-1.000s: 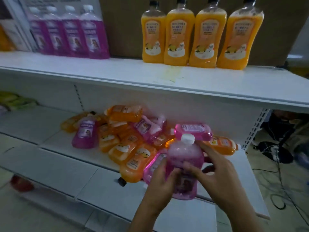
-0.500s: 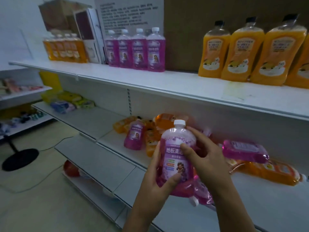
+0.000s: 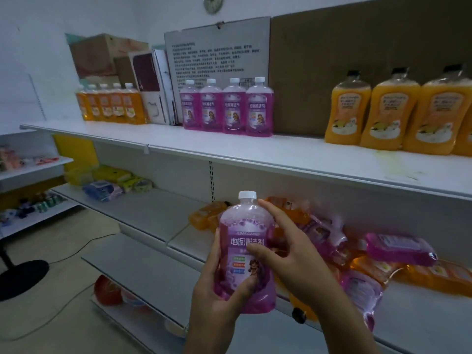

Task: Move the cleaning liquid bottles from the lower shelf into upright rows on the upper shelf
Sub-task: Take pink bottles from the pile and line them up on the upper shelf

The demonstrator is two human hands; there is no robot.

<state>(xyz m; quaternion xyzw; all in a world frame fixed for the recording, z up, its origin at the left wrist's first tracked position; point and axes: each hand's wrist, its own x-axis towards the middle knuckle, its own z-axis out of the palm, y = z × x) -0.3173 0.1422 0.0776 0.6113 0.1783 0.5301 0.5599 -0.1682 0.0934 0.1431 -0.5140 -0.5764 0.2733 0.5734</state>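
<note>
Holding a purple bottle [image 3: 246, 254] upright in front of the shelves, the person grips it with both hands: the left hand [image 3: 217, 290] wraps round its lower left side with the thumb across the label, and the right hand [image 3: 288, 256] grasps its right side, thumb on the front of the label and forefinger up by the shoulder. The bottle has a white cap [image 3: 247, 194] and its label faces the camera. It hangs in the air above the front edge of the lower shelf [image 3: 421, 318], well below the upper shelf [image 3: 255, 152]. On the upper shelf stands a row of four purple bottles [image 3: 226, 108], upright and touching one another, in front of a grey printed board [image 3: 217, 47]. To their right stands a row of large orange bottles [image 3: 398, 111] with dark caps, upright against a brown cardboard sheet [image 3: 370, 42]; the last of them runs off the edge of the view. To the far left stands a row of smaller orange bottles [image 3: 109, 103] with white caps, beside some cartons [image 3: 102, 57]. On the lower shelf, behind the hands, lies a heap of purple and orange bottles [image 3: 370, 256] on their sides, piled over one another; how many there are is hard to tell, as the hands hide part of the heap. Further left on that shelf lie some soft yellow and blue packets [image 3: 112, 182].
</note>
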